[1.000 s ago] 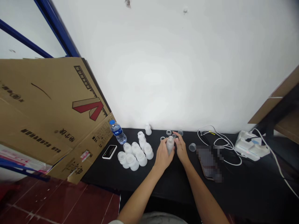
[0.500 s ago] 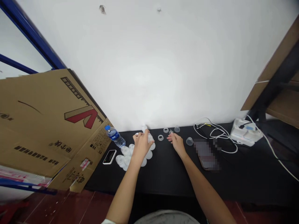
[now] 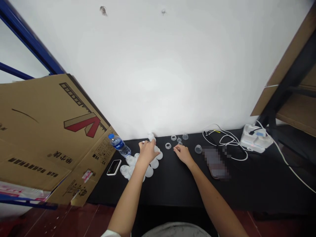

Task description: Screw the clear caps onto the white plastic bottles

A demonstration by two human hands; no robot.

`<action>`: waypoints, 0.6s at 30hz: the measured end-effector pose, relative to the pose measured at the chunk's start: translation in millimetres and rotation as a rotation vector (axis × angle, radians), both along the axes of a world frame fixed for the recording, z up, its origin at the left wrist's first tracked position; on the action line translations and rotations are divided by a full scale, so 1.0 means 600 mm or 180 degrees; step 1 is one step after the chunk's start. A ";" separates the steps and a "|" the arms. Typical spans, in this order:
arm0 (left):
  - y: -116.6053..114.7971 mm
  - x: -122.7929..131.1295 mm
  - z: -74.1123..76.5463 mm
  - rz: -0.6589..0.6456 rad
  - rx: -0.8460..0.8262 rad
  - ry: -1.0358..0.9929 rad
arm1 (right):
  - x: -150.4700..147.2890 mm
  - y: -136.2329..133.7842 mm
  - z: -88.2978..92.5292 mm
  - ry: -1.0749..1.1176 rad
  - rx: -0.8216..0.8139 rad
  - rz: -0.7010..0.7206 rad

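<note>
My left hand [image 3: 148, 152] lies over a cluster of milky white bottles [image 3: 155, 163] on the black table, its fingers curved and apart. One white bottle [image 3: 151, 135] stands just beyond its fingertips, by the wall. My right hand [image 3: 183, 154] is closed, thumb and fingertips pinched together; whatever may be between them is hidden. Near these fingertips lie two translucent rings, a nearer ring [image 3: 168, 145] and a farther ring [image 3: 173, 137]. A small clear teat-shaped piece [image 3: 179, 140] is just beyond the hand. Farther right are a clear cup-shaped cap [image 3: 185, 136] and a clear dome [image 3: 198, 149].
A water bottle [image 3: 119, 145] and a small white device with a screen [image 3: 114, 167] stand left of the cluster, beside a large cardboard box [image 3: 49, 131]. On the right are a blurred phone [image 3: 216, 164], white cables [image 3: 228, 135] and a white charger [image 3: 255, 138].
My right hand has drawn back slightly left and toward me from the clear pieces, its fingertips now pinched together. My left hand stays over the white bottles. The view has shifted a little.
</note>
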State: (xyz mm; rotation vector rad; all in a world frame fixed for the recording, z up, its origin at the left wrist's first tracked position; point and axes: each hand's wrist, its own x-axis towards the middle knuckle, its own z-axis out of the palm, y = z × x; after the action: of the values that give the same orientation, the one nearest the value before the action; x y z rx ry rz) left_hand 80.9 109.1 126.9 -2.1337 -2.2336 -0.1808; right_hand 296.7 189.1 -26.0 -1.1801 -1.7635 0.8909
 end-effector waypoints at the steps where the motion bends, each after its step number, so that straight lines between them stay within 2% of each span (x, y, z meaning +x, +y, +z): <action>1: 0.000 0.000 0.002 -0.0020 -0.0002 -0.0019 | 0.000 -0.001 0.000 -0.0058 0.0016 0.0010; 6: -0.001 -0.006 0.004 -0.0109 0.0020 -0.0007 | 0.002 0.000 0.002 -0.0307 0.0020 -0.0087; 10: -0.003 -0.012 0.003 -0.0129 0.0097 0.0099 | 0.011 0.001 0.010 -0.0496 -0.0032 -0.0403; 12: -0.007 -0.009 0.006 -0.0216 0.0333 0.0057 | 0.016 -0.001 0.016 -0.0569 -0.0052 -0.0606; 15: -0.013 0.013 0.007 -0.0561 0.0945 -0.0172 | 0.021 -0.005 0.025 -0.0779 -0.0099 -0.0912; 17: -0.015 0.038 -0.007 -0.0914 0.1140 -0.0407 | 0.021 -0.007 0.028 -0.1021 -0.0069 -0.1083; 18: -0.015 0.052 -0.020 -0.1092 0.1074 -0.0543 | 0.021 -0.007 0.029 -0.1161 -0.0018 -0.1134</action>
State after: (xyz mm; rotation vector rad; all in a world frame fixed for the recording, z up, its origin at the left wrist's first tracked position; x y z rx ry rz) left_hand 112.2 100.1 114.6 -2.3530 -1.7285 -0.7208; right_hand 309.1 184.9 -8.8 -1.6778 -1.7452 0.4910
